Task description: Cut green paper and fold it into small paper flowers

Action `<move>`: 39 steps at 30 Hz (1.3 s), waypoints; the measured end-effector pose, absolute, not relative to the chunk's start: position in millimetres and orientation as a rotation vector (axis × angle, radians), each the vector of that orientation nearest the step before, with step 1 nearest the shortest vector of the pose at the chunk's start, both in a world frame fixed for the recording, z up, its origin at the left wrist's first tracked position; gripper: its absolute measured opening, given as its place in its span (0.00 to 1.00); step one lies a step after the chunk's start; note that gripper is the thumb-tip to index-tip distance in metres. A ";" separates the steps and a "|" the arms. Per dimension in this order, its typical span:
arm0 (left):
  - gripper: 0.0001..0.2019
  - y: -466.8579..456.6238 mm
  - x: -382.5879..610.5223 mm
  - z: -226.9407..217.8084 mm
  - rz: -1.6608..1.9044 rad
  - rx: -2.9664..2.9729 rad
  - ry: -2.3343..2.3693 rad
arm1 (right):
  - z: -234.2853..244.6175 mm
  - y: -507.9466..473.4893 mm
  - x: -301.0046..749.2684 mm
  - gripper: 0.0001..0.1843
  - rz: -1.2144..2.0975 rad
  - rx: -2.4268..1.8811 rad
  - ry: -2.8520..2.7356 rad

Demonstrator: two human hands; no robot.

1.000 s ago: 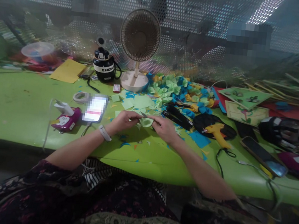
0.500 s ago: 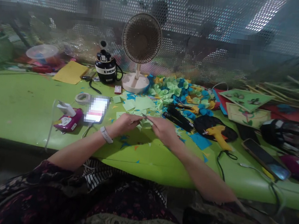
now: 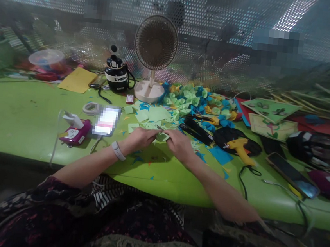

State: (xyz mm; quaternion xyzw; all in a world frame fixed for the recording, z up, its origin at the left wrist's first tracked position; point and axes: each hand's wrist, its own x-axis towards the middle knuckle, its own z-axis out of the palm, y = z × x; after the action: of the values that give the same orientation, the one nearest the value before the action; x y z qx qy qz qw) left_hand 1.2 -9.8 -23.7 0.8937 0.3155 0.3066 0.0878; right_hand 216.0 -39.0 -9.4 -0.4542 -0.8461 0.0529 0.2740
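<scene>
Over the middle of the table my left hand point(image 3: 142, 137), a pale band on its wrist, is closed on a small piece of light green paper point(image 3: 162, 137). That piece sits between both hands. Closed just to its right is my right hand point(image 3: 179, 144), with the thin metal tip of what look like scissors point(image 3: 159, 128) pointing left from its fingers; the handles are hidden. Light green paper squares point(image 3: 157, 114) and small blue, green and orange scraps lie around the hands. Behind them is a heap of folded paper flowers point(image 3: 190, 96) in green, blue and yellow.
A black stapler point(image 3: 197, 131) and a yellow glue gun point(image 3: 240, 148) on a black pad lie to the right, near a dark phone point(image 3: 293, 175). Leftward are a lit phone point(image 3: 106, 120), a tape roll point(image 3: 91, 108) and a purple box point(image 3: 76, 133). A fan point(image 3: 150, 91) and a bottle point(image 3: 116, 77) stand behind.
Both hands have shifted very slightly nearer to me. The green paper shows more openly between them, and the fingers have turned a little around it.
</scene>
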 end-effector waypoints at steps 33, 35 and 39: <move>0.16 -33.3 25.3 -28.9 0.997 2.300 1.236 | -25.3 -44.6 192.8 0.13 0.425 -1.328 -2.041; 0.19 -34.8 26.9 -35.6 1.053 2.280 1.143 | -27.5 -45.4 191.9 0.10 0.463 -1.326 -2.039; 0.30 -40.3 28.0 -51.6 1.011 2.338 1.030 | -28.8 -48.3 188.4 0.16 0.697 -1.203 -2.058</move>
State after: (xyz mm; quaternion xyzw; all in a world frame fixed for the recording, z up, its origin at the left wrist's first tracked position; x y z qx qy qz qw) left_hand 28.0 -40.3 -51.6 0.8345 0.3677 0.3609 0.1957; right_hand 188.4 -48.3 -28.8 -0.4584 -0.7842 0.2657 0.3230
